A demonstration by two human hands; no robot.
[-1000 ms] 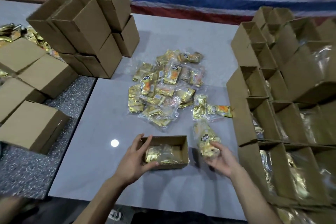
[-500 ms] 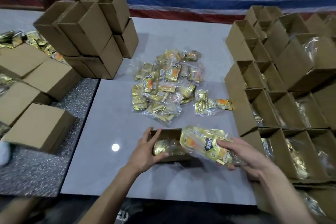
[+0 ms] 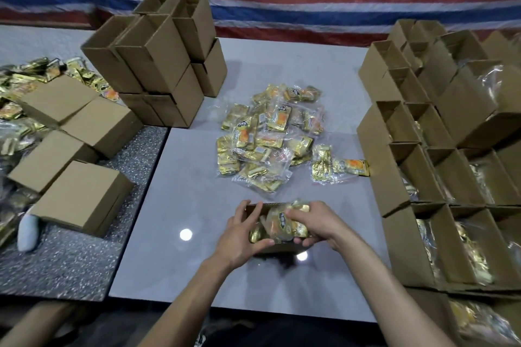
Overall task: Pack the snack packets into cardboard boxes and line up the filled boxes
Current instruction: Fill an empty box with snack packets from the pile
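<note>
A small open cardboard box [image 3: 279,248] lies on the grey table [image 3: 183,191] near its front edge. My left hand [image 3: 242,236] grips the box's left end. My right hand [image 3: 318,225] presses a clear bag of gold snack packets [image 3: 282,224] down into the box, over gold packets lying inside. Both hands hide most of the box. A loose pile of snack packets [image 3: 267,138] lies on the table behind the box, and one separate bag [image 3: 335,165] sits to its right.
Rows of open boxes holding packets [image 3: 451,177] fill the right side. A stack of empty boxes [image 3: 163,59] stands at the back left. Closed boxes [image 3: 79,191] and more packets [image 3: 28,76] lie on the speckled surface at left. A striped tarp hangs behind.
My right hand lifted a bag of packets from the table right of the box, carried it left and pushed it down into the box. My left hand stayed on the box.
</note>
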